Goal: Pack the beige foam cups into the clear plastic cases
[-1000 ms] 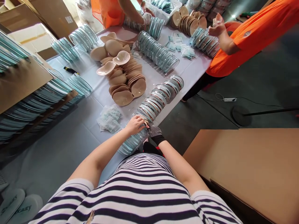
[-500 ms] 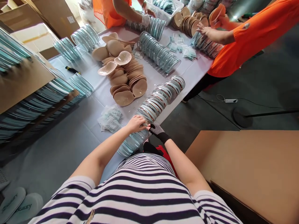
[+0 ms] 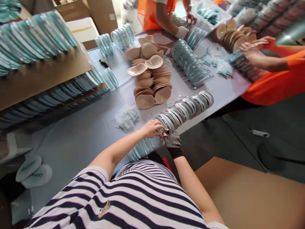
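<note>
- The left hand (image 3: pixel 152 128) is bare. Its fingers bend down where the bluish row of clear cases (image 3: pixel 144 147) meets the longer row of clear cases (image 3: pixel 184 109).
- The right hand (image 3: pixel 173 139) wears a dark glove that leaves the fingertips bare. It comes in from the other side, so the tips of both hands meet at one spot.
- I cannot tell if the fingers of either hand are closed on a case or only touch one. The hands cover that spot.
- Both rows lie along the near edge of the tabletop (image 3: pixel 105 111), in front of the striped shirt (image 3: pixel 143 194). That likely makes them easy to reach.
- The cases lean on each other like books, maybe to save room.
- Past the hands is a pile of tan cups (image 3: pixel 158 75). They sit one inside another, probably to keep neat. Two shiny cups (image 3: pixel 154 62) lie on top.
- Small packets (image 3: pixel 127 117) lie in a loose heap beside the left hand, perhaps to be close by.
- At the right, a co-worker in orange (image 3: pixel 269 89) has both hands over another row of cases (image 3: pixel 245 66).
</note>
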`<action>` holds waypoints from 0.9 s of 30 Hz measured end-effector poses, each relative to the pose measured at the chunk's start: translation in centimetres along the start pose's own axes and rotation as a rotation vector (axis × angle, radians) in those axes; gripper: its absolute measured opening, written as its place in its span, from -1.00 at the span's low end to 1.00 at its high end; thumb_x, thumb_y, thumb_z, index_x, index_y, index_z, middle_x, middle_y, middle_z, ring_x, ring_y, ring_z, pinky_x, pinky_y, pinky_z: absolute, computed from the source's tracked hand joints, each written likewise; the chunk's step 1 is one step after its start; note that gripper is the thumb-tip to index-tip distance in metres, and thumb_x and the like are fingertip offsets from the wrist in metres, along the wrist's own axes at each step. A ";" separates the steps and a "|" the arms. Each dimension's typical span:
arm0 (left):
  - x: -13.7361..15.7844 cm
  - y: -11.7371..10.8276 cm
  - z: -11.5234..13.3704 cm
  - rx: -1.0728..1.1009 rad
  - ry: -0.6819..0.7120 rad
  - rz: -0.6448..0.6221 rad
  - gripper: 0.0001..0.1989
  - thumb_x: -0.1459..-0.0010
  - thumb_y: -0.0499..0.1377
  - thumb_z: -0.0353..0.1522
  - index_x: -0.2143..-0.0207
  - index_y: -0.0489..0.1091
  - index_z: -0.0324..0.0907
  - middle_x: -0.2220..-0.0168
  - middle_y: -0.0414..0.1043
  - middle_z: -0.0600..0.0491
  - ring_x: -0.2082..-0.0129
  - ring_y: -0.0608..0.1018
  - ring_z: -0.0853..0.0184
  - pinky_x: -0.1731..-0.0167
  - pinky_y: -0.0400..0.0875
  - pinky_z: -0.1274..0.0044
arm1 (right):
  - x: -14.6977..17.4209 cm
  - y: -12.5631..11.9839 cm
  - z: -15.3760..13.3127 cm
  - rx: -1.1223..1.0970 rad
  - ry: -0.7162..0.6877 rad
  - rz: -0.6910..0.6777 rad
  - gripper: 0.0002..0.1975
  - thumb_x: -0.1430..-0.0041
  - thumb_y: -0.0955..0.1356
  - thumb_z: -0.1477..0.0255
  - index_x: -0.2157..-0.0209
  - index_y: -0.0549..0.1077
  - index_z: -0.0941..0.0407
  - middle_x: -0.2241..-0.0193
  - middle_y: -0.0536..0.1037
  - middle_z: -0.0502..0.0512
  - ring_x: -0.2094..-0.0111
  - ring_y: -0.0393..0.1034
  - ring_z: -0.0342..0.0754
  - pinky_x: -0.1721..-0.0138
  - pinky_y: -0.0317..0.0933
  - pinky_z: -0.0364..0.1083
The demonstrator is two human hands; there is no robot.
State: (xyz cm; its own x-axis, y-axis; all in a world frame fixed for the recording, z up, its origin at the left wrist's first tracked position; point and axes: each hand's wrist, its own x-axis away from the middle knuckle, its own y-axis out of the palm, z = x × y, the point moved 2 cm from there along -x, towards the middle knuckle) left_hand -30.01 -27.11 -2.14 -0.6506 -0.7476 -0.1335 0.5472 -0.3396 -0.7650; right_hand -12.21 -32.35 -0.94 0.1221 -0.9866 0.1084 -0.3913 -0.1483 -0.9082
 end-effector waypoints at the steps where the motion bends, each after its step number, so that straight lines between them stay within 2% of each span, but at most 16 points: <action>1: 0.6 -0.3 -0.2 0.014 -0.033 0.050 -0.63 -0.22 0.19 -0.16 0.00 0.44 -0.15 -0.03 0.44 -0.11 -0.07 0.45 0.16 -0.12 0.32 0.31 | -1.0 -0.6 0.2 -0.010 -0.017 0.021 -0.70 -0.30 0.20 0.36 0.05 0.43 0.19 0.10 0.52 0.26 0.06 0.37 0.13 -0.03 0.20 0.01; 4: 4.0 -1.2 -1.7 0.062 -0.207 0.220 -0.72 -0.27 0.13 -0.25 0.03 0.45 -0.15 0.01 0.46 -0.09 -0.03 0.47 0.21 -0.09 0.36 0.35 | -5.5 -2.8 0.0 0.015 -0.131 0.085 -0.68 -0.32 0.19 0.36 0.05 0.44 0.20 0.09 0.52 0.29 0.03 0.35 0.13 -0.06 0.18 0.01; 8: 10.6 -1.5 -4.7 0.050 -0.537 0.358 -0.78 -0.21 0.13 -0.34 0.11 0.47 -0.12 0.04 0.46 -0.07 -0.02 0.48 0.17 -0.09 0.37 0.27 | -15.0 -4.3 -1.7 0.177 -0.355 0.030 -0.65 -0.25 0.24 0.47 -0.04 0.44 0.18 -0.03 0.46 0.29 -0.07 0.27 0.15 -0.15 0.09 0.05; 12: 15.3 -0.8 -7.1 0.039 -0.744 0.359 -0.78 -0.16 0.13 -0.35 0.15 0.49 -0.10 0.00 0.47 -0.08 -0.07 0.46 0.10 -0.12 0.35 0.19 | -25.2 -2.4 -3.7 0.376 -0.471 -0.123 -0.58 -0.29 0.19 0.54 -0.13 0.41 0.11 -0.20 0.32 0.32 -0.18 0.14 0.23 -0.18 0.00 0.22; 15: 16.4 -0.4 -7.8 0.100 -0.799 0.322 -0.77 -0.16 0.13 -0.32 0.15 0.50 -0.09 0.00 0.49 -0.05 -0.07 0.49 0.10 -0.12 0.37 0.19 | -30.2 0.0 -4.9 0.437 -0.521 -0.246 -0.59 -0.34 0.13 0.53 -0.10 0.44 0.21 -0.17 0.36 0.39 -0.19 0.15 0.25 -0.21 -0.04 0.24; 19: 16.1 -0.5 -8.4 0.170 -0.851 0.342 -0.75 -0.17 0.10 -0.29 0.15 0.50 -0.09 0.01 0.51 -0.03 -0.06 0.50 0.13 -0.12 0.37 0.23 | -32.1 1.7 -5.3 0.463 -0.621 -0.345 -0.57 -0.31 0.10 0.62 -0.09 0.42 0.36 -0.11 0.40 0.50 -0.18 0.20 0.26 -0.22 -0.03 0.23; 23: 15.1 -0.9 -8.7 0.247 -0.885 0.419 -0.74 -0.17 0.08 -0.27 0.15 0.48 -0.09 0.02 0.52 -0.02 -0.06 0.50 0.13 -0.12 0.36 0.23 | -31.5 1.5 -4.3 0.536 -0.686 -0.401 -0.56 -0.31 0.10 0.64 -0.11 0.41 0.34 -0.14 0.38 0.48 -0.21 0.17 0.24 -0.23 -0.06 0.24; 27: 14.0 -0.8 -8.7 0.358 -0.913 0.536 -0.73 -0.17 0.07 -0.27 0.15 0.48 -0.11 0.08 0.54 -0.03 0.01 0.53 0.16 -0.03 0.41 0.30 | -30.3 0.9 -3.7 0.583 -0.658 -0.483 -0.62 -0.35 0.13 0.58 0.02 0.50 0.31 0.03 0.52 0.47 -0.06 0.33 0.21 -0.12 0.10 0.19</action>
State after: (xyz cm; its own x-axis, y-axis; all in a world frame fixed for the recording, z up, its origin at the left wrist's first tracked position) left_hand -44.12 -32.31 -8.89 0.2652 -0.9353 0.2342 0.8569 0.1173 -0.5019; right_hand -19.64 -2.87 -3.53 0.6988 -0.5697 0.4326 0.3199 -0.2921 -0.9013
